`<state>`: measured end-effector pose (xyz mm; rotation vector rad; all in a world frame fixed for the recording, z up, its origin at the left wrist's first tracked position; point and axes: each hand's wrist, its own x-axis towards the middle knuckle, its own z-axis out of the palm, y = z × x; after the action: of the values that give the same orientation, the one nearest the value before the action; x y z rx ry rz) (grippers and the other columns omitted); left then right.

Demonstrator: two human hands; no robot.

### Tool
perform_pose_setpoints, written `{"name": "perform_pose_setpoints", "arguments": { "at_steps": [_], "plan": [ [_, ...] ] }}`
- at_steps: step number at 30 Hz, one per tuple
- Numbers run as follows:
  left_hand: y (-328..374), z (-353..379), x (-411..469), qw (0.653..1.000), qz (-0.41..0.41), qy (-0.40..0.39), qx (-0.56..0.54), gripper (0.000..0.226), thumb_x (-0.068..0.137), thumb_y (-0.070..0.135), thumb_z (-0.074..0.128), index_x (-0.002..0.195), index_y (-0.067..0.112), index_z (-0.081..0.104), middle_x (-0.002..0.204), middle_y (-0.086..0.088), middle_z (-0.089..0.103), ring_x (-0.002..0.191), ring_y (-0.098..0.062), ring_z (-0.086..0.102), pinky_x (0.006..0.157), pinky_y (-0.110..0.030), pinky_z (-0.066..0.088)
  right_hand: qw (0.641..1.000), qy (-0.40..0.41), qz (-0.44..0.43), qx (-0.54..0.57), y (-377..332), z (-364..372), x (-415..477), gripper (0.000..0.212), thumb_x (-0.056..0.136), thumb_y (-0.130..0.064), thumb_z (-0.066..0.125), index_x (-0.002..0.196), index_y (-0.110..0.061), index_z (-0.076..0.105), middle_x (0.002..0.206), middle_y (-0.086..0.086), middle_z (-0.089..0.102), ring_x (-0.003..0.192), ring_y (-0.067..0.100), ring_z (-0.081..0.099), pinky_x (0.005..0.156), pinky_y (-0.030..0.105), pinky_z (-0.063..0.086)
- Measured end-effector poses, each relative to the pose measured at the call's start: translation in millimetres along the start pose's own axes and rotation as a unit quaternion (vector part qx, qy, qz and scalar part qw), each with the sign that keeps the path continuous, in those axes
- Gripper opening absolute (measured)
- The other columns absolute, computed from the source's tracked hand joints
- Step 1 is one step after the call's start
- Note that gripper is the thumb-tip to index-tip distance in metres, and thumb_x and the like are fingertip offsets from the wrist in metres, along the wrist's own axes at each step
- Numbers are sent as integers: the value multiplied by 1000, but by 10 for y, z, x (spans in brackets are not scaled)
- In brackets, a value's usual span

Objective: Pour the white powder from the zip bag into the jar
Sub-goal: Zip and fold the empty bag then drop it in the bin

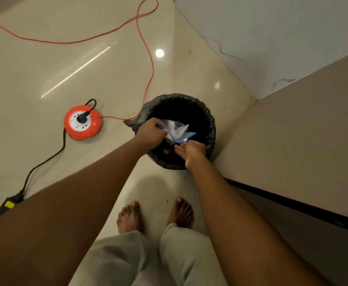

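Observation:
A clear zip bag (177,129) with a blue zip strip hangs crumpled over the mouth of a round bin lined with a black bag (208,120). My left hand (151,132) grips the bag's left side. My right hand (192,151) pinches the blue zip edge at the bag's lower right. Both hands are over the bin opening. I see no white powder in the bag from here. The jar is not in view.
The bin stands on a glossy cream tile floor beside a beige wall or cabinet side (293,131). An orange round extension reel (82,122) lies to the left with its orange cable and a black plug lead. My bare feet (154,215) are just behind the bin.

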<state>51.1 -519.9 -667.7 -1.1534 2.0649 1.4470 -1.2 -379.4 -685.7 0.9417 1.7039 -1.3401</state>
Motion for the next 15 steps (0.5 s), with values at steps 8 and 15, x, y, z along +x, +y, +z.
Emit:
{"name": "perform_pose_setpoints", "arguments": {
  "at_steps": [8, 15],
  "plan": [
    [294, -542, -1183, 996, -15, 20, -87, 29, 101, 20, 68, 129, 14, 66, 112, -7, 70, 109, -28, 67, 79, -31, 49, 992, 12, -104, -67, -109, -306, -1187, 32, 105, 2, 47, 135, -2, 59, 126, 23, 69, 97, 28, 76, 81, 39, 63],
    [1226, -1280, -3209, 991, 37, 54, -120, 17, 100, 13, 69, 115, 21, 70, 103, 5, 72, 102, -17, 69, 91, -34, 54, 926, 1, -369, -76, -581, -973, -3712, 22, 104, -14, 57, 111, -34, 64, 101, -3, 74, 82, 12, 77, 79, 40, 64]
  ]
}}
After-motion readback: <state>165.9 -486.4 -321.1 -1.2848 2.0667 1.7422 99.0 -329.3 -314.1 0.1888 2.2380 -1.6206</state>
